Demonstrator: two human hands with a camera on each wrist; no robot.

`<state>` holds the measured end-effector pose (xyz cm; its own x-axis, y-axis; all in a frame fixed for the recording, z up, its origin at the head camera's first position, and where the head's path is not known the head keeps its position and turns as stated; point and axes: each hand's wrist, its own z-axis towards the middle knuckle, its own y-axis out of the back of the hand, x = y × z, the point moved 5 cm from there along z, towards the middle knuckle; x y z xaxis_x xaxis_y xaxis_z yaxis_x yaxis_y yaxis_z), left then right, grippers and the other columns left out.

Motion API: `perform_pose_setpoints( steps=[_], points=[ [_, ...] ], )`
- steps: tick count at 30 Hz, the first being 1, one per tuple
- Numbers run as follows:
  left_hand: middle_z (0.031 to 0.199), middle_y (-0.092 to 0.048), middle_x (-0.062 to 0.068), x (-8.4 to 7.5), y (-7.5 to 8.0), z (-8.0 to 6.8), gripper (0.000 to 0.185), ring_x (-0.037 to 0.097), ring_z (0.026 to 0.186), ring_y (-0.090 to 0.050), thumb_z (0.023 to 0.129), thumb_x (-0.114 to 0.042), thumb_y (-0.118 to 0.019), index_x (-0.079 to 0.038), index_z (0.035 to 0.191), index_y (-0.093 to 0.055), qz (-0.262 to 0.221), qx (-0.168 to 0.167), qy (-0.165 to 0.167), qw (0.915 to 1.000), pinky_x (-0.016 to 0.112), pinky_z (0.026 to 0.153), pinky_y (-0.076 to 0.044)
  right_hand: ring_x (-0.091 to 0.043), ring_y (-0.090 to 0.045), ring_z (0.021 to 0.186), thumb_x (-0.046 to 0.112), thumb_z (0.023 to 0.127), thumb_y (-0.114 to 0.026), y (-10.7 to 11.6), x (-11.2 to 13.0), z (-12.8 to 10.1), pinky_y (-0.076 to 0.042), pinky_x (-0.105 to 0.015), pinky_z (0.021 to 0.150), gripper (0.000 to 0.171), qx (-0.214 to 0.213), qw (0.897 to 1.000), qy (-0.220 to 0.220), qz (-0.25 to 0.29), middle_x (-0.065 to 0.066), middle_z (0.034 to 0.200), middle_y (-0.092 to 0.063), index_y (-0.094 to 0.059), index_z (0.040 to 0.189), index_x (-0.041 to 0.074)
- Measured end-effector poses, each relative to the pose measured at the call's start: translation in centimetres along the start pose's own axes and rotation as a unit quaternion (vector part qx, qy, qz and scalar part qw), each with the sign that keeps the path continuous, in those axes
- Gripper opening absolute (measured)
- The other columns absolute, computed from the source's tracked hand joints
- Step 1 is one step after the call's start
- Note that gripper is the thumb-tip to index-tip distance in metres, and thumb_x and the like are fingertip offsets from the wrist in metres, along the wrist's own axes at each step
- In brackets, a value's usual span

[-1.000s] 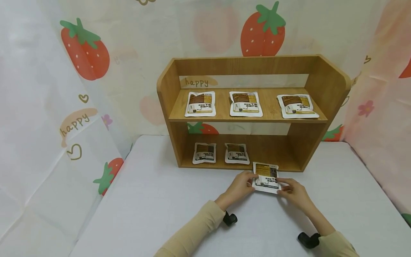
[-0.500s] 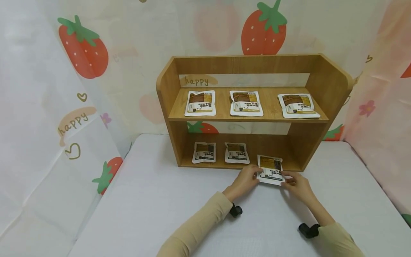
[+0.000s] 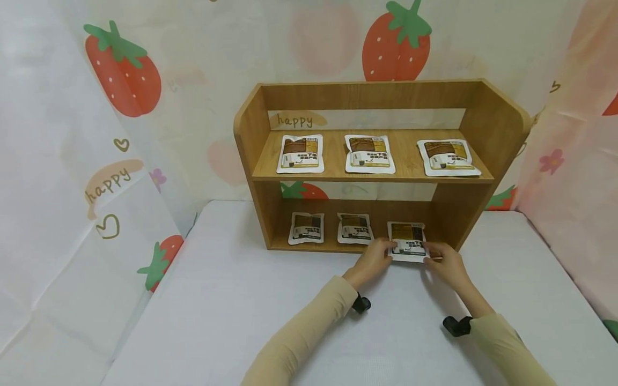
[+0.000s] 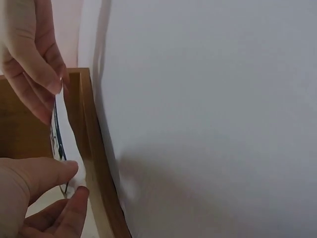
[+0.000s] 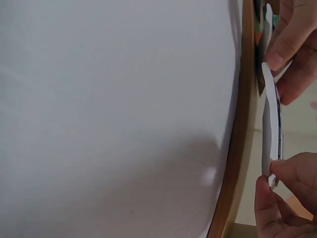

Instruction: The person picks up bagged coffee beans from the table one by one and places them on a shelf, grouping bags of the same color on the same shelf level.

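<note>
1. Head view. We see the left hand and the right hand pinching one sachet by its two near corners, fingers curled on the packet. The sachet lies half over the front edge of the lower board of the wooden shelf, toward that board's right end and to the right of two sachets already lying on it. Three more sachets lie in a row along the upper board. The shelf stands at the far edge of a white table.

2. Left wrist view. The left hand shows thumb and forefinger closed on the packet's corner, just inside the shelf's front edge; the right hand's fingers hold the opposite corner. The packet appears edge-on and raised off the board.

3. Right wrist view. The sachet again shows edge-on, slightly bowed, pinched between the right hand below and the left hand's fingers above, beside the front edge.

4. Reading. We judge the step to be placing this packet third in the lower row. The next move calls for sliding it further in, level with its neighbours, then loosening both pinches.
</note>
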<state>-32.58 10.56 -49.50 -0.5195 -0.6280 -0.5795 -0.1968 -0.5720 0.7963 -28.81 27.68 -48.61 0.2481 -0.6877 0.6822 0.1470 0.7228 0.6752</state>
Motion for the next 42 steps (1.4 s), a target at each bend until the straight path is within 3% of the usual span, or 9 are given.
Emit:
perform_pose_setpoints(
  steps=[5,7,10,17,21,27,31,39,42],
  points=[
    [0.125,-0.057,0.014,-0.3,-0.3,0.7,0.039,0.021,0.115,-0.054,0.085,-0.004,-0.062,-0.002,0.124,-0.058,0.025,0.011,-0.001,0.9996,0.023,0.094,-0.045,-0.047,-0.052,0.103,-0.006,0.078,-0.058,0.0,0.0,0.8,-0.045,-0.056,0.084,0.037,-0.019,1.0,0.009,-0.024,-0.034,0.111,-0.056,-0.057,0.114,-0.014],
    [0.128,-0.055,0.016,-0.3,-0.5,0.9,0.041,0.024,0.119,-0.052,0.086,-0.005,-0.062,-0.003,0.126,-0.056,0.028,0.017,0.003,0.9995,0.025,0.097,-0.043,-0.048,-0.051,0.106,-0.006,0.078,-0.057,-0.1,-0.1,1.1,-0.042,-0.058,0.086,0.037,-0.023,0.999,0.008,-0.031,-0.035,0.112,-0.055,-0.057,0.114,-0.014],
    [0.129,-0.053,0.017,-0.2,-0.7,1.2,0.041,0.025,0.12,-0.051,0.087,-0.007,-0.062,-0.004,0.128,-0.055,0.031,0.022,0.006,0.9993,0.026,0.097,-0.043,-0.048,-0.049,0.107,-0.005,0.078,-0.057,-0.3,-0.3,1.5,-0.04,-0.058,0.087,0.037,-0.026,0.999,0.001,-0.041,-0.036,0.114,-0.054,-0.057,0.114,-0.014],
    [0.13,-0.053,0.015,0.2,-0.9,1.9,0.041,0.023,0.116,-0.054,0.088,-0.007,-0.059,-0.005,0.129,-0.054,0.034,0.026,0.009,0.9991,0.025,0.094,-0.045,-0.037,-0.048,0.083,-0.002,0.077,-0.057,-0.8,-0.5,2.3,-0.04,-0.046,0.071,0.041,-0.027,0.998,-0.011,-0.059,-0.036,0.111,-0.054,-0.056,0.116,-0.015],
    [0.13,-0.054,0.012,0.5,-1.0,2.3,0.04,0.022,0.119,-0.052,0.089,-0.003,-0.056,-0.004,0.129,-0.054,0.013,0.02,0.011,0.9997,0.023,0.095,-0.045,-0.036,-0.049,0.081,-0.002,0.077,-0.055,-0.9,-0.5,2.6,-0.04,-0.044,0.07,0.04,-0.034,0.998,-0.013,-0.059,-0.036,0.108,-0.055,-0.056,0.115,-0.015],
    [0.134,-0.051,0.012,1.0,-1.4,2.6,0.041,0.023,0.126,-0.045,0.09,-0.002,-0.054,-0.005,0.131,-0.052,-0.023,0.017,0.025,0.9993,0.025,0.101,-0.04,-0.038,-0.049,0.088,-0.003,0.077,-0.053,-1.2,-0.7,3.0,-0.041,-0.052,0.079,0.041,-0.028,0.998,-0.027,-0.054,-0.038,0.116,-0.051,-0.054,0.117,-0.016],
    [0.139,-0.044,0.016,1.2,-1.6,2.7,0.043,0.025,0.13,-0.041,0.09,-0.004,-0.054,-0.006,0.133,-0.05,-0.02,0.02,0.03,0.9992,0.025,0.1,-0.04,-0.042,-0.049,0.097,-0.003,0.078,-0.052,-1.5,-0.9,3.2,-0.041,-0.054,0.084,0.042,-0.019,0.998,-0.037,-0.055,-0.038,0.12,-0.049,-0.053,0.119,-0.015],
    [0.142,-0.039,0.019,1.1,-1.2,2.6,0.048,0.025,0.125,-0.046,0.088,-0.004,-0.054,-0.007,0.135,-0.047,-0.009,0.039,0.035,0.9986,0.027,0.099,-0.042,-0.05,-0.042,0.116,-0.001,0.083,-0.052,-1.6,-0.9,3.3,-0.037,-0.058,0.095,0.042,0.003,0.998,-0.042,-0.051,-0.038,0.124,-0.045,-0.05,0.122,-0.016],
    [0.14,-0.041,0.02,0.9,-1.0,2.3,0.047,0.022,0.117,-0.051,0.088,-0.004,-0.054,-0.005,0.135,-0.047,-0.006,0.028,0.014,0.9995,0.025,0.095,-0.043,-0.049,-0.043,0.114,0.0,0.085,-0.053,-1.5,-0.9,3.1,-0.037,-0.058,0.094,0.042,0.005,0.998,-0.032,-0.053,-0.038,0.124,-0.045,-0.049,0.123,-0.016]
  ],
)
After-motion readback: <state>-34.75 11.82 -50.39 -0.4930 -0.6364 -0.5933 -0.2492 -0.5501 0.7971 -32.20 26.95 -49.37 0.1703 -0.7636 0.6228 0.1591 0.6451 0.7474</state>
